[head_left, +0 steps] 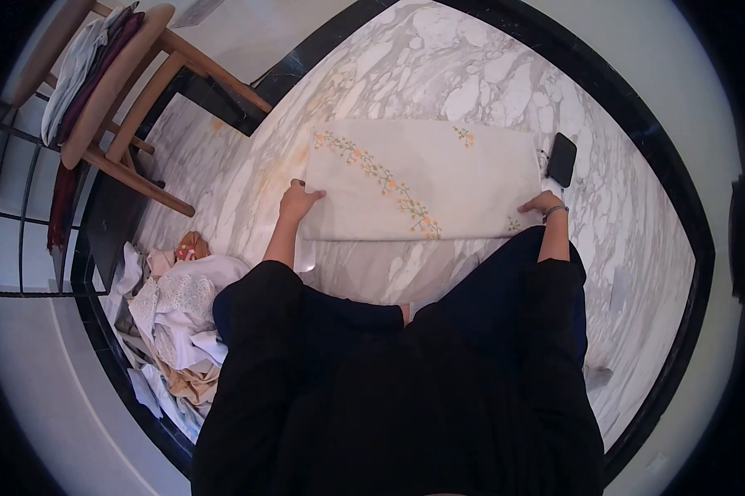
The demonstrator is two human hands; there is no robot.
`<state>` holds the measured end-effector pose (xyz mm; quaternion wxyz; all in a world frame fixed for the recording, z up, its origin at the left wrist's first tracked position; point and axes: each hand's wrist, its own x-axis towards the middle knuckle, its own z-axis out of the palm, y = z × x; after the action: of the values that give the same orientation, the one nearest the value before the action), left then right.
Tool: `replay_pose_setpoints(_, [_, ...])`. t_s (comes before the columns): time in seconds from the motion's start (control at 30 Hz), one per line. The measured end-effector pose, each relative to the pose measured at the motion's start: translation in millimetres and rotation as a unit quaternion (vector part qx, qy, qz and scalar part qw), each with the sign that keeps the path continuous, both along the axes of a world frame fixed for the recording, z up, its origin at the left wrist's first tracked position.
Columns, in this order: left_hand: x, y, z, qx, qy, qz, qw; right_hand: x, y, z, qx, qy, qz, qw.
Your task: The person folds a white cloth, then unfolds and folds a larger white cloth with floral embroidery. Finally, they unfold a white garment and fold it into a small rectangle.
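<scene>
A folded off-white cloth with orange and green flower sprigs lies as a wide, flat rectangle on the floor in front of my crossed legs. My left hand grips its left edge, thumb on top and the other fingers mostly out of sight. On the opposite side, my right hand pinches the cloth near its lower right corner, close to my knee. A dark phone lies just beyond the cloth's right edge, with a small pale cord-like thing beside it.
White marble floor with a black border surrounds me. To my left is a heap of clothes, white and tan. A wooden chair at upper left bears folded garments, near a black wire rack.
</scene>
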<state>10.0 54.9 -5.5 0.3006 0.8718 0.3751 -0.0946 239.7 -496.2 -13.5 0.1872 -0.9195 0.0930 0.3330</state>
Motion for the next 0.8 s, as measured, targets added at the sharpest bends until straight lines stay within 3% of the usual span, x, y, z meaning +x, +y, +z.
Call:
replay_pose_setpoints(0.1, [-7.0,-10.2,-8.6,0.028,0.005,-0.023,0.999,2.2,-14.6,-37.9,0.010,0.051,0.088,0.995])
replay_pose_setpoints(0.2, [-8.2,-4.8,-35.4,0.010,-0.045,-0.051,0.998,-14.2,11.6,9.0,-0.048,0.060,0.117,0.990])
replay_pose_setpoints(0.23, [-8.5,-2.6,-39.1,-0.005,-0.068,-0.062,0.996,-10.1,6.9,-3.2,0.069,0.015,0.074,0.995])
replay_pose_setpoints(0.3, [-9.4,-10.1,-23.3,-0.114,-0.176,-0.041,0.977,3.8,-8.2,-42.0,0.296,-0.073,-0.014,0.952])
replay_pose_setpoints(0.4, [-6.5,-14.3,-15.1,-0.220,-0.277,-0.018,0.935,-15.1,20.7,5.9,0.347,-0.222,-0.110,0.904])
replay_pose_setpoints(0.43, [-6.7,-14.1,-14.0,-0.246,-0.300,-0.012,0.922,-13.8,19.0,0.2,0.346,-0.271,-0.097,0.893])
replay_pose_setpoints(0.53, [-12.5,-15.9,-20.2,-0.018,-0.118,0.004,0.993,13.4,-13.3,-72.1,0.304,-0.228,-0.078,0.922])
replay_pose_setpoints(0.63, [-19.0,-11.8,-26.2,-0.028,-0.013,-0.032,0.999,-43.7,26.6,22.2,0.200,-0.053,-0.162,0.965])
replay_pose_setpoints(0.73, [-14.4,1.3,-39.3,-0.129,-0.175,-0.065,0.974,-1.2,4.5,-25.6,0.189,-0.181,-0.116,0.958])
replay_pose_setpoints(0.8, [-11.4,-28.2,29.3,-0.191,-0.205,0.022,0.960,-0.5,18.0,-6.8,0.260,-0.323,-0.135,0.900])
